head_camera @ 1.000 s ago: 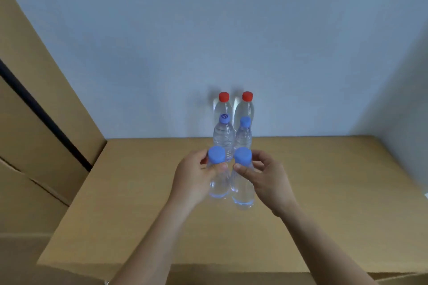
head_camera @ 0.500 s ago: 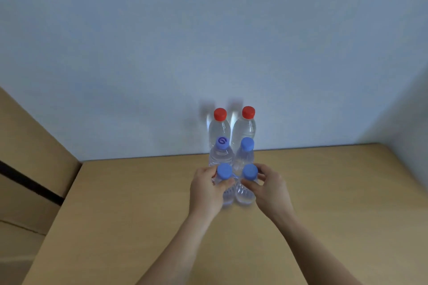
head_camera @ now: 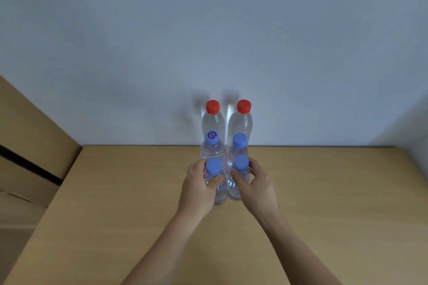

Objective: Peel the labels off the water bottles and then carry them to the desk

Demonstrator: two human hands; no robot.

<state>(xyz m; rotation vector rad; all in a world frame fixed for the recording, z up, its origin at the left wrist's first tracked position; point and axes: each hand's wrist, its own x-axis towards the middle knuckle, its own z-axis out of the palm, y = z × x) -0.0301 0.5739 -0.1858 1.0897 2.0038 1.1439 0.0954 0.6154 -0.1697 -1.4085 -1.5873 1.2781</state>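
We had six clear water bottles standing on the desk [head_camera: 324, 192], in three rows of two, all close together.

Our left hand [head_camera: 196, 190] held the front left bottle [head_camera: 220, 194]. Our fingers went round its far side and our thumb pressed on the near side, just under its blue cap. Our right hand [head_camera: 257, 187] held the front right bottle [head_camera: 234, 192] the same way, with the thumb across the front and the fingers curled round the outer side, below its blue cap. The two front bottles stood up straight and touched each other. Their bottoms looked to be down on the desk, but we could not be sure.

Right behind them were the middle left bottle [head_camera: 213, 151], whose blue cap had a dark swirl on top, and the middle right bottle [head_camera: 236, 152], whose blue cap was plain. Behind those stood the back left bottle [head_camera: 213, 122] and the back right bottle [head_camera: 239, 122]. Those two were taller and had red caps. They stood at the back edge of the desk, near the pale wall [head_camera: 208, 30].

At the left of the desk were some brown boards [head_camera: 30, 134] with a dark line across them.
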